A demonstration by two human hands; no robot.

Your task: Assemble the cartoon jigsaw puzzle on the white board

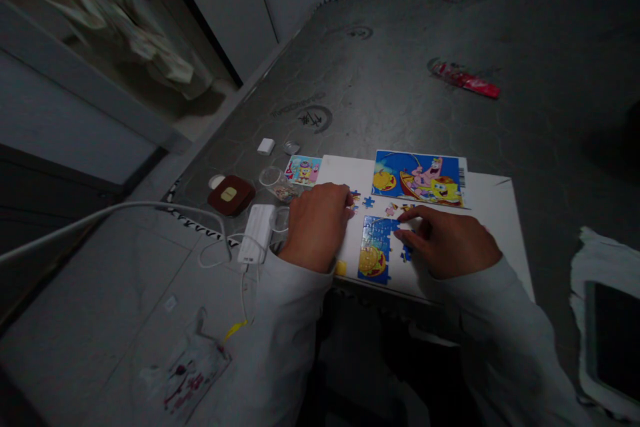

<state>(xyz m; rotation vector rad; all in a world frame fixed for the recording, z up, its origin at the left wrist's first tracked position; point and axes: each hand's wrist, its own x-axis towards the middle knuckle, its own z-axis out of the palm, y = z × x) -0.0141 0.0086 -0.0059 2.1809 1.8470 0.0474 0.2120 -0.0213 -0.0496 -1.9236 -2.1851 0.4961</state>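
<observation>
Mattress (380,93), grey with corded edging, spreads beneath your white board (493,213), with tiled floor (145,300) past the board's left side. On that floor lies a plastic bag (200,373), contents unclear. Your left hand (320,223) curls over the board's left part, its grip hidden. Your right hand (445,240) brings thumb and forefinger near each other; I can't tell whether they pinch anything. On the board's near part, between your hands, lies the partly joined puzzle (375,247). Left of the board, a clear cup (273,177) holds small pieces (285,193).
</observation>
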